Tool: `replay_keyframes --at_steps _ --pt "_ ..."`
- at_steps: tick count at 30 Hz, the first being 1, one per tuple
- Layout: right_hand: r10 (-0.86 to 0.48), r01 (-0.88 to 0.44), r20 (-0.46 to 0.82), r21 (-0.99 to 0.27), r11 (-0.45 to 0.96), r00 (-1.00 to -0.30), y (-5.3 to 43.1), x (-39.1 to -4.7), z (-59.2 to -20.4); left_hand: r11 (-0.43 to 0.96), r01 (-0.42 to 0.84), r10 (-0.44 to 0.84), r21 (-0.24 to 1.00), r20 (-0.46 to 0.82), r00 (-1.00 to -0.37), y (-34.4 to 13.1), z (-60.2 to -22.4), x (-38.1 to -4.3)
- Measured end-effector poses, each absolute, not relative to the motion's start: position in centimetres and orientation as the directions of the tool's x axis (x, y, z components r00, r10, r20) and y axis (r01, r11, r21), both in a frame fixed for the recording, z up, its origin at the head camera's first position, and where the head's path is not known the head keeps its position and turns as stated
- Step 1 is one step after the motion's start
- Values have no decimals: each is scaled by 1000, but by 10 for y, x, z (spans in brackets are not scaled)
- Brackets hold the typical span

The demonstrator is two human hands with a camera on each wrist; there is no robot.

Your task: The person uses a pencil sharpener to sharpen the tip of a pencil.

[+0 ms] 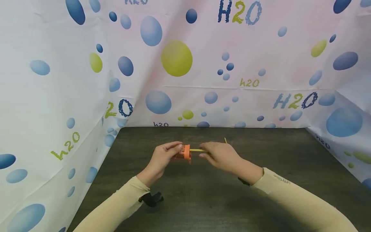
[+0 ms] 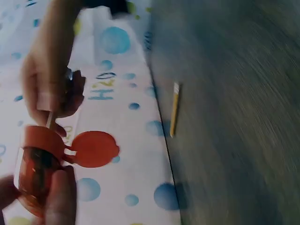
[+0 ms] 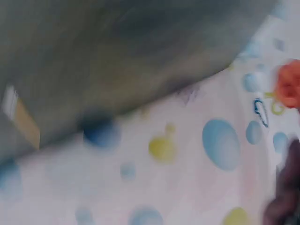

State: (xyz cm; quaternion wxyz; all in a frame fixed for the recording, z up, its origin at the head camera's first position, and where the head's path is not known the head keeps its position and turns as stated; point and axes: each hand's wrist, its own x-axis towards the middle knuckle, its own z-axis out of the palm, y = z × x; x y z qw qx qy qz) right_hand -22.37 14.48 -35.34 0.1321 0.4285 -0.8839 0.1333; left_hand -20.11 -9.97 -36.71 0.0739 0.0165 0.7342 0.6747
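Note:
My left hand point(image 1: 160, 158) grips an orange pencil sharpener point(image 1: 186, 153) with a see-through body, held above the table. In the left wrist view its round orange cap point(image 2: 96, 149) hangs open at the side. A yellow pencil point(image 1: 197, 150) runs from the sharpener's end into my right hand point(image 1: 221, 156), which pinches it; the fingers cover most of its length. In the left wrist view the pencil point(image 2: 51, 119) meets the sharpener's orange top. Blur in the right wrist view leaves only part of the sharpener point(image 3: 288, 84) and dark fingers point(image 3: 286, 187) at the edge.
A second yellow pencil point(image 2: 175, 110) with a whitish end lies on the dark table point(image 1: 200, 196), beyond my right hand. White cloth point(image 1: 208, 64) printed with blue and green dots stands behind the table and along both sides. A black strap point(image 1: 152, 199) hangs at my left wrist.

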Motion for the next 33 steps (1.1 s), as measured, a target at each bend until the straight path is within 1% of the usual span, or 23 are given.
replay_keyframes --at_steps 2,3,4,5,6,8,10,12,14,16,17,19,20,21,23,24,25,26,27,28,30,31,33 --pt "-747 -787 511 199 584 -425 147 -224 -361 13 -160 135 987 -160 -978 -99 -366 -202" --pt "-750 -762 561 295 577 -351 147 -224 -363 -8 -189 147 982 -185 -972 -99 -366 -202" --pt "-747 -745 591 340 574 -305 148 -224 -365 -20 -207 166 978 -201 -966 -99 -366 -202" --pt "-741 -740 606 350 574 -287 149 -224 -366 -21 -206 189 978 -199 -962 -99 -366 -202" --pt "-734 -748 607 324 579 -306 149 -223 -367 -7 -197 200 980 -191 -961 -98 -367 -202" --pt "-714 -774 579 211 598 -394 151 -221 -364 34 -143 220 989 -147 -964 -97 -369 -201" --pt "-696 -789 495 33 613 -520 153 -218 -359 99 -68 228 993 -89 -970 -95 -371 -197" --pt "-695 -775 349 -212 595 -629 156 -218 -354 149 25 245 988 -12 -969 -94 -374 -193" --pt "-715 -669 141 -511 540 -685 160 -222 -348 198 140 278 970 81 -957 -95 -377 -188" --pt "-742 -394 -110 -791 468 -661 165 -227 -345 239 257 326 936 172 -929 -96 -379 -183" --pt "-753 -230 -216 -869 439 -621 167 -230 -343 248 312 351 917 215 -911 -97 -379 -182" --pt "-757 23 -362 -908 418 -544 170 -235 -342 252 376 378 892 267 -887 -99 -378 -180" --pt "-756 80 -393 -906 416 -524 169 -236 -342 253 380 375 890 272 -886 -99 -377 -180" --pt "-756 69 -385 -908 414 -529 168 -236 -342 256 371 363 893 267 -893 -100 -377 -181" --pt "-761 -143 -258 -898 416 -596 163 -233 -343 254 301 309 919 217 -926 -101 -376 -184" --pt "-754 -310 -157 -843 439 -638 160 -230 -343 234 239 275 942 172 -946 -102 -375 -185" --pt "-749 -490 -38 -734 470 -662 157 -226 -345 220 176 237 960 122 -964 -102 -374 -187" --pt "-747 -652 95 -568 502 -658 155 -223 -347 197 110 203 974 69 -977 -101 -373 -188" --pt "-745 -762 222 -367 533 -629 152 -220 -350 162 45 180 986 15 -984 -101 -373 -190" --pt "-747 -817 334 -168 552 -574 151 -218 -353 117 -20 163 993 -39 -986 -101 -372 -191" --pt "-756 -813 497 156 561 -426 149 -217 -359 34 -122 159 992 -126 -979 -101 -370 -193" --pt "-763 -789 548 271 551 -344 149 -217 -362 3 -158 165 987 -156 -974 -101 -370 -194" --pt "-770 -752 598 398 526 -223 150 -219 -366 -53 -214 192 975 -200 -961 -101 -368 -194"
